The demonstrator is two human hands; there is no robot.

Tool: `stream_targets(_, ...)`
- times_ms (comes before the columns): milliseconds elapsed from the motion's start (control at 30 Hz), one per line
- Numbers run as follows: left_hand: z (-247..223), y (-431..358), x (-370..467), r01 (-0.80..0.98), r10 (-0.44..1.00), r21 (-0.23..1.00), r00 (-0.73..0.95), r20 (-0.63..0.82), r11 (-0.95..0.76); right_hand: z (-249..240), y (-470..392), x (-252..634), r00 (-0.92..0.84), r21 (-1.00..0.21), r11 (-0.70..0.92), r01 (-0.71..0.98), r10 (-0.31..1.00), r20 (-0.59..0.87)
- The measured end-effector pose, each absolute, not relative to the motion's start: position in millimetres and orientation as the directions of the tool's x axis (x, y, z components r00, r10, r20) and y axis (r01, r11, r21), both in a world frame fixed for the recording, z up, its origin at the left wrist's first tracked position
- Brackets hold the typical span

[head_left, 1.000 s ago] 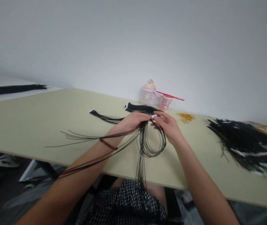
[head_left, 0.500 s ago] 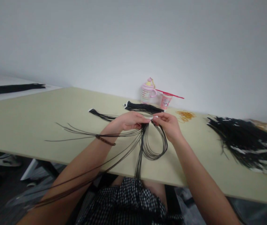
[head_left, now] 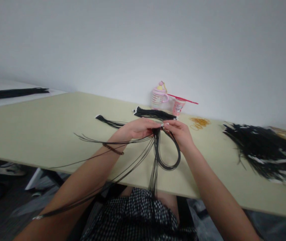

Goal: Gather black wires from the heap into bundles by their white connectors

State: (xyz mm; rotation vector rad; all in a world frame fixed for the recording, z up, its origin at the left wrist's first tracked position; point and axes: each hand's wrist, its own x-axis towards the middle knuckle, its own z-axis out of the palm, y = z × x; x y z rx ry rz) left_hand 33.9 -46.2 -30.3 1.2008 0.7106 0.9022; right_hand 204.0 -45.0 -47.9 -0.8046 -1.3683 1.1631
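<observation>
Above the pale green table, my left hand pinches the gathered end of a bundle of thin black cords. Facing it, my right hand is closed at a small white piece on the same end, the fingertips of both hands nearly touching. Some cords form a loop below my right hand. Others hang down over the table edge, and more spread left across my left forearm. Behind my hands lies another black bundle with white ends. A thinner bundle rests left of my left hand.
A pink striped cup and a smaller pink cup with a red stick stand by the wall. Yellow rubber bands lie right of them. A large pile of black cords covers the table's right side. More black cords lie far left.
The cord loop below my right hand has drawn together into a tighter band. Loose cord ends on the left have shifted, some toward the right. Both hands keep nearly the same place.
</observation>
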Motion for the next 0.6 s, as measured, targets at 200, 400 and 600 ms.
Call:
stream_targets(200,-28,-47,41,-0.218,0.896,0.963,0.442,-0.047,0.158,-48,-43,205,-0.149,-0.941,0.335,-0.044,0.929,0.338)
stream_targets(400,-24,-49,47,-0.223,0.934,0.953,0.336,-0.122,0.204,-41,-47,208,-0.131,-0.881,0.46,0.109,0.885,0.446)
stream_targets(600,-29,-47,45,-0.201,0.928,0.974,0.373,-0.022,0.104,-42,-48,207,-0.122,-0.867,0.477,0.144,0.878,0.463)
